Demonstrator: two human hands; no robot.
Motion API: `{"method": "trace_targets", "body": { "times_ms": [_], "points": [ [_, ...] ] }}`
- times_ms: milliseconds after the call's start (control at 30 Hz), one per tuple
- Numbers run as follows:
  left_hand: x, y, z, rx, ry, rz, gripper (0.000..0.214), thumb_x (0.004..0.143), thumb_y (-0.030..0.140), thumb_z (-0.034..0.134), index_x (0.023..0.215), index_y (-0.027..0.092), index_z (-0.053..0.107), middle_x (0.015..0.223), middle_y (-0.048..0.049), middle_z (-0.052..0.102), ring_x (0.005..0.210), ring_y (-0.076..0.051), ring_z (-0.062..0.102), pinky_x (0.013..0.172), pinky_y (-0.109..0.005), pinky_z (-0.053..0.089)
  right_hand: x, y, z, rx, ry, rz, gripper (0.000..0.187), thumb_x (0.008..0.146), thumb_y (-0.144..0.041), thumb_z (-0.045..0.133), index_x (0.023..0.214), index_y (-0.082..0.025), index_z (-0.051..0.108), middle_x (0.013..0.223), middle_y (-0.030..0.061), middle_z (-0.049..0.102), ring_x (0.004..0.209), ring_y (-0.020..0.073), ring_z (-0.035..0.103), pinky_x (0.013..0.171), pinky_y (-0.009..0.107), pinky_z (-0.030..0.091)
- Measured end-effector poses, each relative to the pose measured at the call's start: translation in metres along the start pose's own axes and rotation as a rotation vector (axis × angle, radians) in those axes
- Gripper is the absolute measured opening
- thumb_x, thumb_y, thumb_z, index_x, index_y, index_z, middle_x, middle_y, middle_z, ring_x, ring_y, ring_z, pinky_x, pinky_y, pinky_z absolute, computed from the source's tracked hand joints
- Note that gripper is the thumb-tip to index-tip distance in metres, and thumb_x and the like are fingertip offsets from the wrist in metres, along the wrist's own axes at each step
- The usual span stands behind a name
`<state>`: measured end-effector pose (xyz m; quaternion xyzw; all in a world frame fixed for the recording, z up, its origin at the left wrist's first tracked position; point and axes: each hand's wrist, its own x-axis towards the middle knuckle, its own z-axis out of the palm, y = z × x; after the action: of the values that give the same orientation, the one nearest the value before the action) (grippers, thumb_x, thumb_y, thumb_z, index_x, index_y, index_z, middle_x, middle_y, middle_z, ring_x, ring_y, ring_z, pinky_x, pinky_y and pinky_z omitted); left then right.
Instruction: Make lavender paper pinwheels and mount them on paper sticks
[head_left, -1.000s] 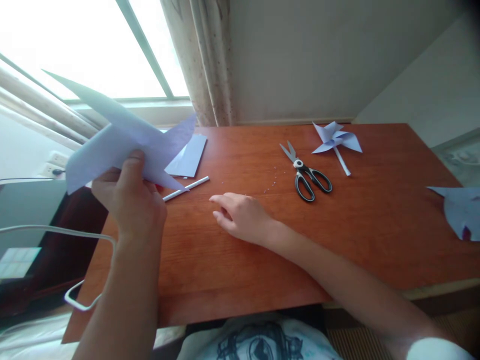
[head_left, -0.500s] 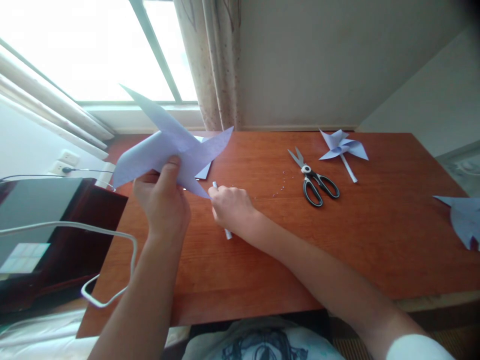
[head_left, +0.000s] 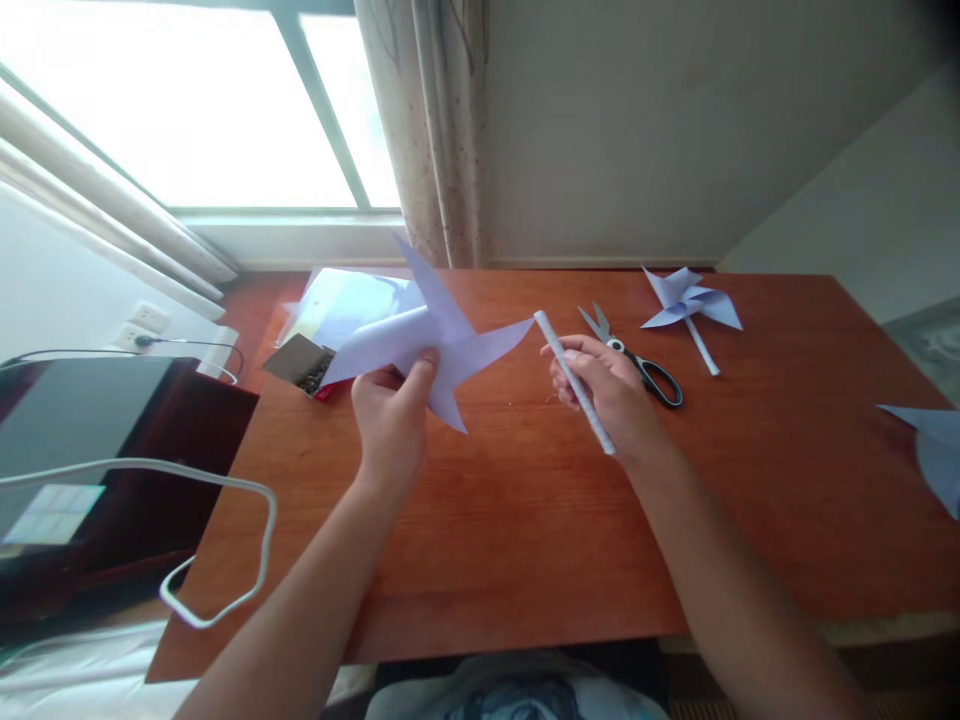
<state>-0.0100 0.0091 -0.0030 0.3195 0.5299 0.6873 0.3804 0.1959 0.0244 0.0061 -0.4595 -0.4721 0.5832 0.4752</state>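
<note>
Above the wooden table (head_left: 480,540), my left hand (head_left: 394,410) pinches a white paper pinwheel (head_left: 450,350), its thumb pressed near the middle of the blades. My right hand (head_left: 604,385) grips a thin rolled paper stick (head_left: 576,382), tilted with its upper end close to the pinwheel's right blade tip. Whether that tip touches the stick I cannot tell. Just beyond my right hand lie scissors (head_left: 652,380) with black handles, their blades parted and one handle loop partly hidden by the hand.
A finished pinwheel on a stick (head_left: 686,300) lies at the back right. Another paper piece (head_left: 934,450) sits at the right edge. Behind my left hand are an open small box (head_left: 304,365) of tiny metal pieces and white sheets (head_left: 352,300). A white cable (head_left: 262,500) hangs at the left.
My right hand has lifted the paper stick off the table and moved right. My left hand has carried the pinwheel right and slightly down, uncovering the small box and sheets.
</note>
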Motion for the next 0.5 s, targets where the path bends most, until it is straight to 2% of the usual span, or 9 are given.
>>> {"method": "trace_targets", "body": {
  "times_ms": [100,167,333,500],
  "points": [
    [-0.004,-0.004,0.000,0.057,-0.005,-0.026,0.019,0.071,0.029,0.078,0.066,0.014,0.068,0.066,0.0012,0.062,0.059,-0.011,0.054,0.054,-0.021,0.042,-0.003,0.005,0.001,0.101,0.120,-0.027,0.017,0.083,-0.034,0.063,0.090,-0.019,0.067,0.062,-0.0049,0.051,0.049,0.0086,0.039,0.043,0.021,0.027],
    [-0.006,-0.004,-0.001,0.080,-0.009,-0.030,0.020,0.071,0.030,0.078,0.065,0.014,0.068,0.065,0.0007,0.061,0.059,-0.011,0.053,0.052,-0.021,0.041,-0.005,0.010,0.003,0.137,0.142,-0.044,0.016,0.084,-0.034,0.063,0.091,-0.020,0.067,0.063,-0.0045,0.051,0.050,0.0090,0.040,0.044,0.021,0.027],
    [-0.013,-0.003,-0.001,0.145,-0.047,-0.051,0.021,0.073,0.031,0.079,0.065,0.015,0.068,0.064,0.0003,0.062,0.059,-0.012,0.053,0.051,-0.021,0.041,-0.013,0.017,0.014,0.275,0.002,-0.007,0.016,0.086,-0.034,0.062,0.093,-0.021,0.069,0.063,-0.0043,0.050,0.052,0.0096,0.039,0.045,0.022,0.028],
    [-0.018,-0.004,0.001,0.149,-0.093,-0.081,0.021,0.074,0.032,0.079,0.070,0.014,0.071,0.067,-0.0001,0.065,0.061,-0.013,0.056,0.054,-0.021,0.043,-0.024,0.018,0.027,0.287,-0.083,0.081,0.018,0.085,-0.037,0.065,0.092,-0.020,0.069,0.062,-0.0034,0.054,0.051,0.0100,0.040,0.045,0.022,0.028]
  ]
}}
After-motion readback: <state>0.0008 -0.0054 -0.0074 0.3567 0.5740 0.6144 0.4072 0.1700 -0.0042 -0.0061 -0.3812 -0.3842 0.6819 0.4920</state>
